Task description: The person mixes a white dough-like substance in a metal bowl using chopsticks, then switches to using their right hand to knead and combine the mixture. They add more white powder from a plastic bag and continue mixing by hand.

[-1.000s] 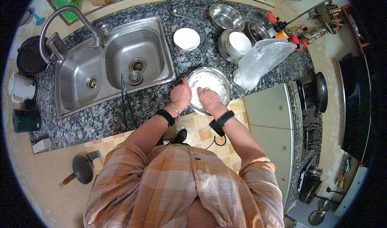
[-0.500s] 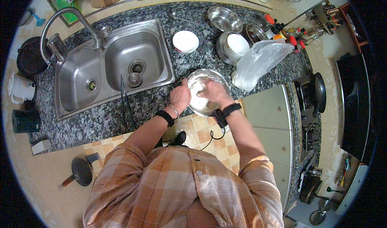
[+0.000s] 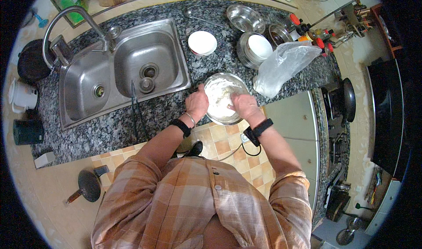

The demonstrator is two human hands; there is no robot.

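Note:
A round metal bowl [image 3: 229, 122] with white flour [image 3: 218, 93] in it sits at the counter's front edge. A slightly yellowish, lumpy patch shows in the middle of the flour. My left hand [image 3: 197, 104] grips the bowl's left rim, the thumb pointing up along it. Over the right part of the bowl, my right hand [image 3: 246, 105] is closed, its curled fingers down at the flour. What those fingers hold, if anything, is hidden from this angle.
Left of the bowl is a double steel sink [image 3: 147, 51], with thin dark sticks [image 3: 137, 110] at its front edge. Behind stand a white bowl [image 3: 202, 43] and a ladle [image 3: 202, 19]. To the right are a plastic bag [image 3: 285, 68], stacked bowls [image 3: 259, 46] and a metal basin [image 3: 245, 19].
My right hand has moved from the middle of the bowl toward its right side, uncovering more flour. My left hand stays on the rim.

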